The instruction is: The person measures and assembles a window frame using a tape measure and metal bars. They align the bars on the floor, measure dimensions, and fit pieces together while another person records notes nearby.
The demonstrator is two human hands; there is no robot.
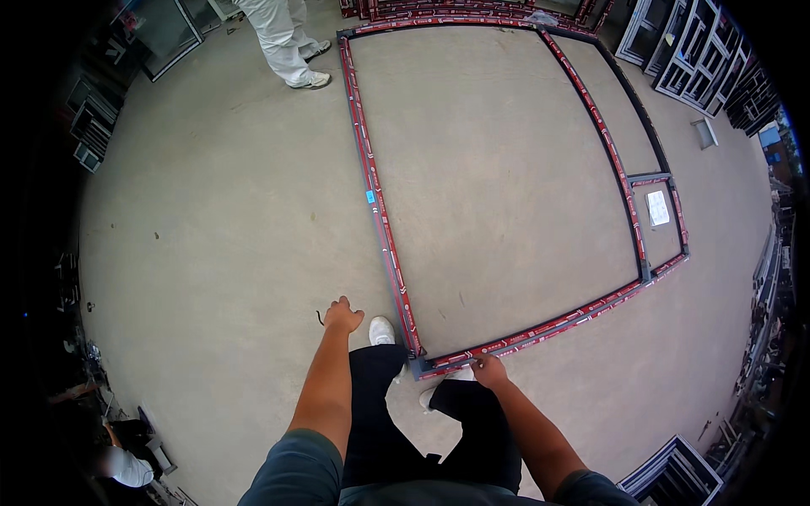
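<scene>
A large rectangular window frame, dark grey with red printed protective film, lies flat on the floor before me. My left hand hovers left of its near-left corner, fingers apart, with nothing seen in it. Beside that hand is a small dark curved strip; whether it touches the fingers is unclear. At the frame's near bar, just right of the corner, my right hand is closed with its fingertips together. What those fingers hold, if anything, is too small to make out.
A white sheet of paper lies inside the frame's small right section. Someone in white trousers stands by the far-left corner. More frames lean at the far right; others sit at the near right. Another person is at the lower left.
</scene>
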